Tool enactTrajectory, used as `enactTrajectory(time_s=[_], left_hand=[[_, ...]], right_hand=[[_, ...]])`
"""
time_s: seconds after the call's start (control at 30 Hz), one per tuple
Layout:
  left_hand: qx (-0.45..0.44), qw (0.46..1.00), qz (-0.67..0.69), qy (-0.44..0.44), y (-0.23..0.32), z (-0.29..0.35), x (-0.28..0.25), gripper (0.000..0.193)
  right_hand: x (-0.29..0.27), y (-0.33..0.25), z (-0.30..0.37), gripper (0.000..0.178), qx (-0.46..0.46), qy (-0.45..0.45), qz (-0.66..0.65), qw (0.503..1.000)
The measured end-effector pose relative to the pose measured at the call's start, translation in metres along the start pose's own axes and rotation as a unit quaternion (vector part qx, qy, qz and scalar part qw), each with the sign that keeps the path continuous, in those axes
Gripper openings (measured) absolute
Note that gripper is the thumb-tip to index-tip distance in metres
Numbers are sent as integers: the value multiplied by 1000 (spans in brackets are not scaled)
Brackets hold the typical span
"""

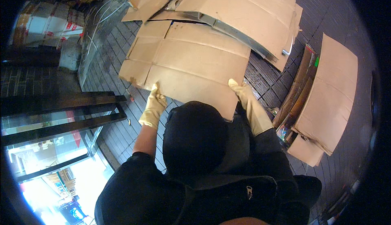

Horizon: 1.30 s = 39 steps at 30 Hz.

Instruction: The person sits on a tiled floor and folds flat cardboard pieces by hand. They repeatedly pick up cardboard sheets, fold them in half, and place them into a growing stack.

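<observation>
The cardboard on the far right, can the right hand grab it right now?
Probably not: the right hand seems to grip the wide cardboard sheet, and some narrower cardboard lies between it and the cardboard on the far right.

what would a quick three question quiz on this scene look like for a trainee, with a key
1. What is the left hand holding by its near edge?
2. True or false: the right hand is bare.
3. What lies at the top middle of the picture: (a) a sofa, (b) stacked cardboard, (c) a bucket?

Key: 1. A cardboard sheet; 2. False, it wears a pale yellow glove; 3. b.
</observation>
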<state>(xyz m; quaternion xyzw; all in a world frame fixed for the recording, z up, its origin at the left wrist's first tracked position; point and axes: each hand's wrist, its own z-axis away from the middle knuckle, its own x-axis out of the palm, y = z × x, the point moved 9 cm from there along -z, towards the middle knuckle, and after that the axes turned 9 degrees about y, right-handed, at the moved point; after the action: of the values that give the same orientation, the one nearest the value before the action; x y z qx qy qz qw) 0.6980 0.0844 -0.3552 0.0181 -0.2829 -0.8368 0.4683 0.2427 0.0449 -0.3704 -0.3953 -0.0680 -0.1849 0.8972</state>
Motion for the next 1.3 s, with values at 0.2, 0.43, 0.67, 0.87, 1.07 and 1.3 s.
enactTrajectory(time_s=[0.2, 0.43, 0.67, 0.87, 1.07, 1.3], left_hand=[[82, 975, -185, 90, 47, -20, -38, 28], [34, 995, -79, 52, 7, -17, -16, 61], [152, 986, -75, 5, 52, 14, 9, 65], [182, 975, 4, -127, 99, 56, 18, 59], [299, 951, 8, -79, 125, 106, -7, 61], [342, 905, -34, -250, 156, 150, 86, 68]], right_hand=[[10, 22, 18, 54, 6, -23, 137, 990], [21, 16, 39, 75, 1, 97, 27, 995], [74, 20, 75, 64, 133, -42, -95, 986], [95, 17, 106, 58, 86, -34, -11, 996], [114, -8, 103, 55, -37, -131, -3, 991], [120, -115, 98, 61, -129, -177, 3, 976]])
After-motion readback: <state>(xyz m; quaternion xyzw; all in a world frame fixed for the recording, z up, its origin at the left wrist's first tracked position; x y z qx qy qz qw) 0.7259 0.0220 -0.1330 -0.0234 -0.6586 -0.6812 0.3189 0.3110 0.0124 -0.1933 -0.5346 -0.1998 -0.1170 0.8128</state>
